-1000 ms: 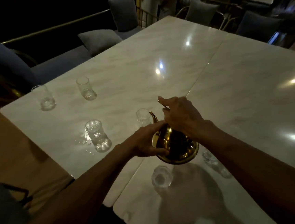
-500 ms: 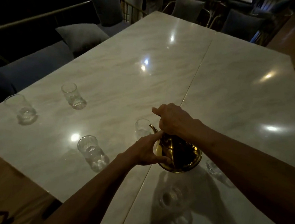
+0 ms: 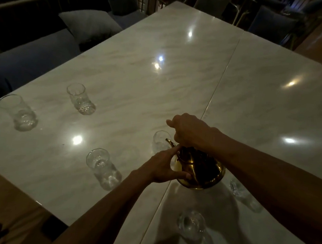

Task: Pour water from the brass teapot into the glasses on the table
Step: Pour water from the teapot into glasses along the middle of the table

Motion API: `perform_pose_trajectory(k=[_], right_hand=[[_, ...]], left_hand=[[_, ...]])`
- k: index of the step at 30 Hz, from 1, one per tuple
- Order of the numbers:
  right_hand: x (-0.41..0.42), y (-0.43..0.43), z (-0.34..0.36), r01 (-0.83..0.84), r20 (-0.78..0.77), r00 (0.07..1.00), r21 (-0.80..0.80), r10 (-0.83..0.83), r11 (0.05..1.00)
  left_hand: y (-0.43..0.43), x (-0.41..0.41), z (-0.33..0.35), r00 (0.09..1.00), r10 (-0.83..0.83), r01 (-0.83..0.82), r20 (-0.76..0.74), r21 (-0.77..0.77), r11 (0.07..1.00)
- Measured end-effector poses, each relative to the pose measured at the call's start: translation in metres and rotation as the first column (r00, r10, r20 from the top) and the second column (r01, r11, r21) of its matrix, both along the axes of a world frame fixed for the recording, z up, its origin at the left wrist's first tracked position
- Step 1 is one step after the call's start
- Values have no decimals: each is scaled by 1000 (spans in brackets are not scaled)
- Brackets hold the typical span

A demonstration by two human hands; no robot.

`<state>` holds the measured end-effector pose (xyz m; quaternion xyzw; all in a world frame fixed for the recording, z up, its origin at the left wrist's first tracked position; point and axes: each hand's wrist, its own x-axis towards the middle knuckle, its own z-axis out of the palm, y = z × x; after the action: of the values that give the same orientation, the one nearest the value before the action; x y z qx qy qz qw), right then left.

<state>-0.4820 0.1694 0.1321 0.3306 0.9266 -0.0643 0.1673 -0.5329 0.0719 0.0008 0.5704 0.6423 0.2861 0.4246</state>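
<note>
Gleaming marble table (image 3: 132, 84) holds glasses (image 3: 81, 99); cushioned seating (image 3: 90, 26) surrounds it.

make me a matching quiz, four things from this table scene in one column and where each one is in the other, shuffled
Things:
1. teapot
2. left hand
3. right hand
4. cushion

Places:
a. on the bench beyond the table
b. on top of the teapot
c. between both hands, above the table seam
d. against the teapot's left side, below the spout

Pairs: 1-c, 2-d, 3-b, 4-a
</note>
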Motion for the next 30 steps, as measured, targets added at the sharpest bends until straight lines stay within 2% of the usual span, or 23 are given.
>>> perform_pose_trajectory(k=[11,30], right_hand=[[-11,16,-17,6,26,1000,-11,-6,1000],[-15,29,-29,-46,46,998,-4,46,999]], left_hand=[[4,-5,-3,998,-16,17,53,-26,1000],[6,-4,-3,999,-21,22,36,-49,999]])
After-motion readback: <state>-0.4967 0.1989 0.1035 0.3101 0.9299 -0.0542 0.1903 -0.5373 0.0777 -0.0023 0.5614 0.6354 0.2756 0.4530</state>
